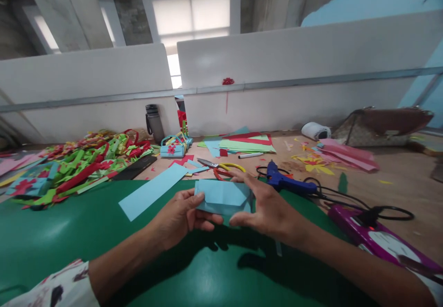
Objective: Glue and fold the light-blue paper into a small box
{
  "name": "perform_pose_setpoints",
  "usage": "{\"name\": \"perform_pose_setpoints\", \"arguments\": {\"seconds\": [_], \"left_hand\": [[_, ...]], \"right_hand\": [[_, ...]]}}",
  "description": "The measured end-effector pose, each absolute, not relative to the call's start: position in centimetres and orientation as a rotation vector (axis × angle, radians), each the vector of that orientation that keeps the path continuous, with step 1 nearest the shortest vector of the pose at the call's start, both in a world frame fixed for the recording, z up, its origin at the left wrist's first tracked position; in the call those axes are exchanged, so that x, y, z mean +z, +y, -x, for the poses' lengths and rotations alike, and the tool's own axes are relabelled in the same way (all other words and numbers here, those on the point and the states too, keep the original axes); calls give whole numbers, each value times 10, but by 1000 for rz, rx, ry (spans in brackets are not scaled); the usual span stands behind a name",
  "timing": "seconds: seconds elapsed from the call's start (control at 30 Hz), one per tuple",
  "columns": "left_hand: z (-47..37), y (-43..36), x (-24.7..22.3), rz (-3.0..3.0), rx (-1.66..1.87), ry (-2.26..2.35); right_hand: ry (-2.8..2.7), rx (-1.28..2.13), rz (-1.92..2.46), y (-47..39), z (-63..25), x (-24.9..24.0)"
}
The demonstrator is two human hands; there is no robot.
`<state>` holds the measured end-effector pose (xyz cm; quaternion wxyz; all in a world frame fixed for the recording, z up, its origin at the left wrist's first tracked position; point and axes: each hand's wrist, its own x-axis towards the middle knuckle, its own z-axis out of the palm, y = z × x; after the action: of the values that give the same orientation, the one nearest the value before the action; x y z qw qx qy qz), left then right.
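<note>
A small light-blue folded paper box (223, 194), shaped like a flat pouch with a flap, is held up over the green mat (194, 270). My left hand (187, 212) grips its left end, thumb on the front and fingers below. At the right end, my right hand (266, 207) curves round the box, thumb under the lower corner and fingers at the top edge. A light-blue paper strip (154, 191) lies on the mat to the left. Just behind the box are yellow-handled scissors (221, 165), partly hidden by my right hand.
A blue glue gun (289, 180) with a black cord lies right of my hands, near a purple power strip (384, 237). Coloured strips (90, 164) pile up at left. Behind stand a bottle (154, 123), a small blue paper bag (173, 149) and stacked paper sheets (247, 144).
</note>
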<state>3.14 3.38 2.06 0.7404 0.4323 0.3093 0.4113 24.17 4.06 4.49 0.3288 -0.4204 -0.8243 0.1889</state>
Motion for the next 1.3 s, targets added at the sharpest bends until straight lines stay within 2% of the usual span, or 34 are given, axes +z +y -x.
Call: {"name": "perform_pose_setpoints", "arguments": {"seconds": [0.17,0.33,0.63,0.73,1.1,1.3], "left_hand": [[-30,37,20,-930,903,708],[-27,39,18,-946,915,701],[-30,38,13,-978,900,718],[-33,35,15,-949,919,677],[-46,27,21,-964,935,875],[-50,24,25,-981,910,827]], "right_hand": [[-2233,274,1067,42,-243,37],[-2151,284,1020,41,-245,40],[-1780,972,1109,45,-245,42],[-1692,1102,1101,46,-242,37],[-1856,850,1072,35,-238,39],[-1757,862,1039,39,-239,40]]}}
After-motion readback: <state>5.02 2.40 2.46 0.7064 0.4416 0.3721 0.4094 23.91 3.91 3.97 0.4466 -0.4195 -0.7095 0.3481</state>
